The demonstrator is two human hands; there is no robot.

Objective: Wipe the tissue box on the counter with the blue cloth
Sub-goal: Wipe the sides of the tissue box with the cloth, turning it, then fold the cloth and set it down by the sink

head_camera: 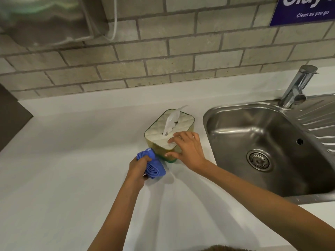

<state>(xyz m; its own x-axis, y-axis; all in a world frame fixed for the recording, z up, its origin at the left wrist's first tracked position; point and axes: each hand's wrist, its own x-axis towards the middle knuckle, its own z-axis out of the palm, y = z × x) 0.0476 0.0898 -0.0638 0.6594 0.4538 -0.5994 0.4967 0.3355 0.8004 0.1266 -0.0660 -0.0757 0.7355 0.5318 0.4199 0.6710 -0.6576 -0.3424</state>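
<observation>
A tissue box (pixel 163 129) with a cream quilted top, green sides and a white tissue sticking up stands on the white counter (pixel 72 160), just left of the sink. My right hand (pixel 188 150) grips the box's near right corner, fingers on the top and thumb on the near side. My left hand (pixel 138 168) holds a bunched blue cloth (pixel 151 163), and the cloth's upper end touches the box's near left corner.
A steel sink (pixel 272 142) with a drain and a chrome tap (pixel 297 87) lies to the right. A tiled wall runs behind, with a blue sign (pixel 304 9) at top right and a metal dispenser (pixel 49 19) at top left. A dark panel (pixel 10 113) borders the counter's left.
</observation>
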